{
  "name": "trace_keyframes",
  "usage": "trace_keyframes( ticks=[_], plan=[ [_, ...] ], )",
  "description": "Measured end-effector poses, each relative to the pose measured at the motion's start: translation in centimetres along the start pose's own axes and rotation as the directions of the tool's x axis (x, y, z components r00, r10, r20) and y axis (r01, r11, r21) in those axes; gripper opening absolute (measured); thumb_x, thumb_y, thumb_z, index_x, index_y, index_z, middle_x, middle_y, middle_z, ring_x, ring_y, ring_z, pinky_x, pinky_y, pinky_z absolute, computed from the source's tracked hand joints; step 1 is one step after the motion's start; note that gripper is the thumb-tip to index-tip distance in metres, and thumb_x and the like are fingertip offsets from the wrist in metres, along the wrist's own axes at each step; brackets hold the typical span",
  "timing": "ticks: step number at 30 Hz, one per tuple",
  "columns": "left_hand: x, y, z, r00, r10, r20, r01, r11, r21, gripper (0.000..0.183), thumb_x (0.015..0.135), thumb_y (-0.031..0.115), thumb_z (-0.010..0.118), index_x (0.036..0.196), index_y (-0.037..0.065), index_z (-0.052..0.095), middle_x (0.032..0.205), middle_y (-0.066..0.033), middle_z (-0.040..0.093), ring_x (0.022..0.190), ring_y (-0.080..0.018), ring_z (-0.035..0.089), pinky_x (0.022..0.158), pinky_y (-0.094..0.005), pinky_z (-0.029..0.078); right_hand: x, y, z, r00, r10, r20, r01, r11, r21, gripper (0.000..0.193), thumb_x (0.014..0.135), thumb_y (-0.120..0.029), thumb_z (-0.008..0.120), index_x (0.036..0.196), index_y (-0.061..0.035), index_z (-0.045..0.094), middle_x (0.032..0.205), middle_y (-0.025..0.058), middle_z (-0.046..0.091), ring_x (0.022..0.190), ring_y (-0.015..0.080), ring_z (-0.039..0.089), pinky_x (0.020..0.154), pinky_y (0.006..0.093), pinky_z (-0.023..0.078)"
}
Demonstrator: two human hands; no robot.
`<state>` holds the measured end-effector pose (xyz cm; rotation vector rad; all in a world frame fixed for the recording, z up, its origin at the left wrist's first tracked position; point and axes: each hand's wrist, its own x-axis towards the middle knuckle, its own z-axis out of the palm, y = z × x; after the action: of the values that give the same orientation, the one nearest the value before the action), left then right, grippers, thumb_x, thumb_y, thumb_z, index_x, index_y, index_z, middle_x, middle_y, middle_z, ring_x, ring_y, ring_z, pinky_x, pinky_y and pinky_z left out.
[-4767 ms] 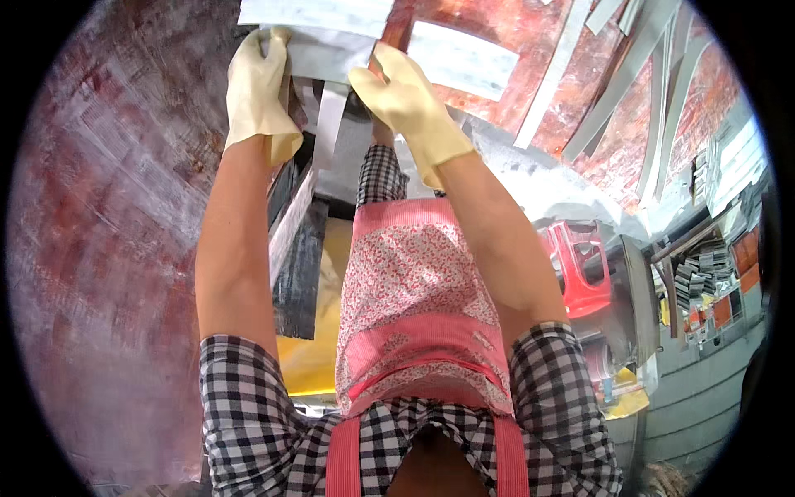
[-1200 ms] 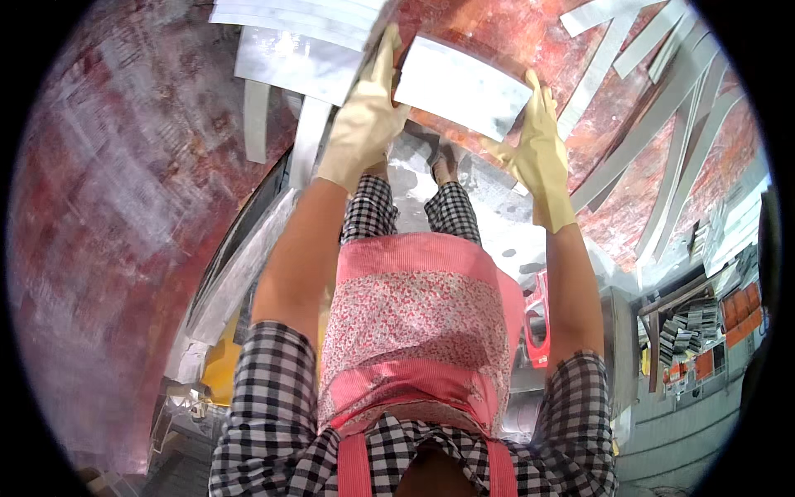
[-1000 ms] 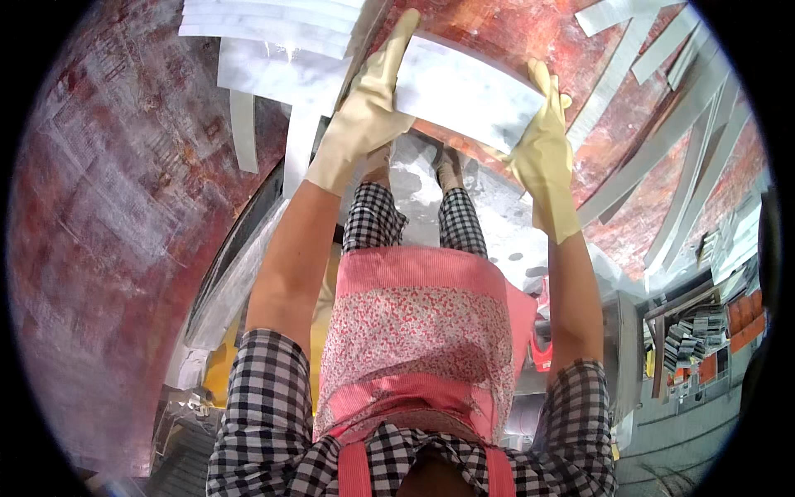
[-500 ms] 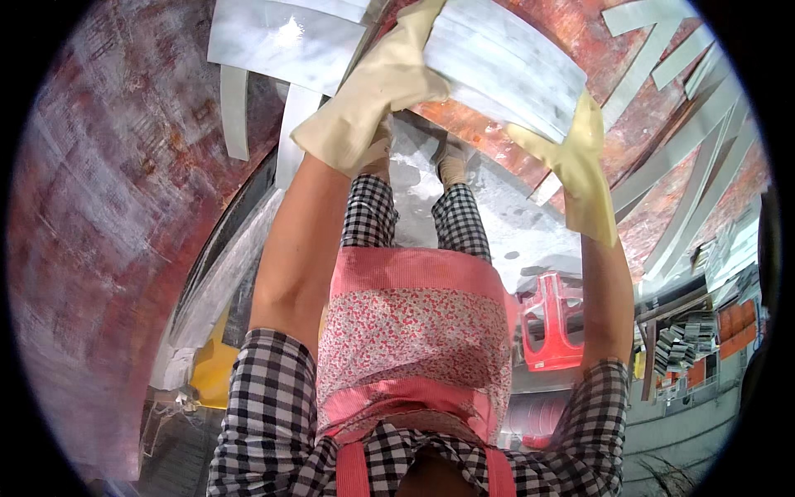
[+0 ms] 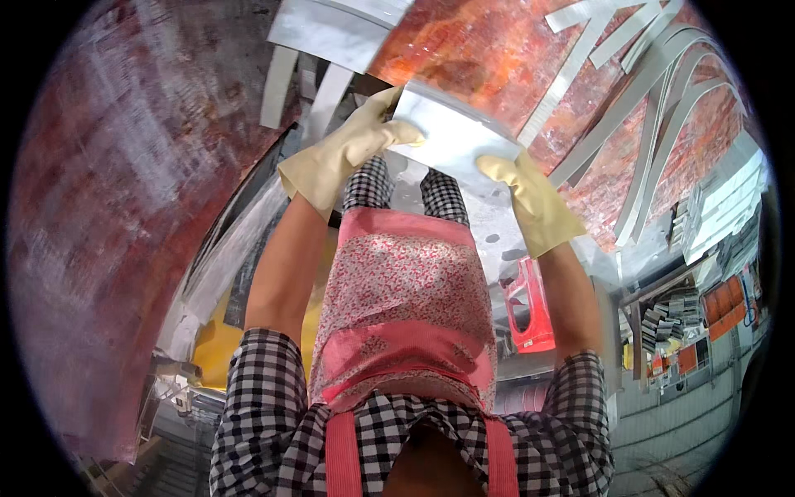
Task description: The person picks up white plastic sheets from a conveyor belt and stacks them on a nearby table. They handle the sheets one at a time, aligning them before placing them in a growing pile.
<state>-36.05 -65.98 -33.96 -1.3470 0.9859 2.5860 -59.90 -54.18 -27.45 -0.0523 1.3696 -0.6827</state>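
White panel [image 5: 455, 128]: held between your two gloved hands.
Left hand [image 5: 360, 141]: you pinch the panel's left end, thumb on its face.
Right hand [image 5: 534, 195]: you pinch the right end, thumb likewise.
White sheets [image 5: 327, 35]: beyond your left hand.
Pale strips [image 5: 567, 76]: beyond your right, on the mottled red surface [image 5: 451, 41].

1. A mottled red-orange tabletop [image 5: 464, 37] spreads right of a marbled panel [image 5: 335, 33].
2. Straight pale strips [image 5: 567, 77] lie on it, well right of that panel.
3. Long curved strips [image 5: 619, 112] lie farther right of it.
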Motion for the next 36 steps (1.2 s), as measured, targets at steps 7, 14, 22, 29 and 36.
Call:
trace_keyframes(
  ticks=[7,14,22,29,36],
  plan=[
    [-5.2,5.4,-5.4,0.985,0.127,-0.116,-0.108,0.982,0.156,0.098,0.07,0.024,0.08,0.158,-0.003,0.046,0.137,-0.02,0.066,0.131,-0.0299,0.06,0.11,-0.0412,0.051,2.7,-1.3,6.2,0.989,-0.034,0.142,0.012,0.988,0.152,0.077,0.082,-0.013,0.083,0.152,0.0008,0.055,0.144,0.0128,0.065,0.136,0.0247,0.058,0.115,0.0375,0.043],
    [-4.2,8.4,-12.6,0.993,0.105,-0.052,-0.086,0.958,0.274,0.118,0.07,0.057,0.083,0.158,-0.006,0.038,0.127,-0.017,0.07,0.118,-0.025,0.07,0.105,-0.0389,0.055,8.6,-1.5,10.2,0.985,-0.142,0.102,0.123,0.977,0.174,0.078,0.083,-0.025,0.083,0.151,0.0012,0.055,0.14,0.0137,0.067,0.13,0.0244,0.061,0.111,0.0363,0.046],
    [-1.3,10.6,-13.9,0.99,0.075,-0.121,-0.028,0.934,0.356,0.078,0.081,0.021,0.084,0.149,-0.004,0.055,0.132,-0.016,0.069,0.125,-0.0252,0.065,0.106,-0.0361,0.049,9.2,-1.9,8.2,0.879,-0.436,0.19,0.474,0.764,-0.438,0.054,0.108,-0.039,0.059,0.147,-0.0017,0.058,0.133,0.0145,0.069,0.12,0.0278,0.068,0.103,0.036,0.053],
    [-1.0,13.2,-12.2,0.967,0.081,-0.24,0.062,0.843,0.534,0.068,0.088,0.026,0.081,0.143,-0.008,0.058,0.115,-0.0205,0.075,0.09,-0.0267,0.074,0.088,-0.0368,0.057,9.9,-1.2,7.3,0.916,-0.38,0.131,0.378,0.7,-0.606,0.038,0.112,-0.02,0.05,0.142,0.0017,0.06,0.112,0.0109,0.072,0.093,0.0199,0.068,0.083,0.0307,0.054],
    [-9.7,10.1,-7.9,0.652,0.067,-0.756,-0.062,0.997,0.035,0.062,0.104,0.048,0.066,0.139,-0.003,0.062,0.124,-0.0169,0.072,0.11,-0.0268,0.072,0.099,-0.0438,0.057,9.8,-2.0,6.8,0.927,-0.322,0.191,0.356,0.602,-0.715,0.047,0.109,-0.046,0.054,0.136,-0.0103,0.07,0.135,0.0153,0.069,0.123,0.0303,0.069,0.106,0.0393,0.053]
  ],
)
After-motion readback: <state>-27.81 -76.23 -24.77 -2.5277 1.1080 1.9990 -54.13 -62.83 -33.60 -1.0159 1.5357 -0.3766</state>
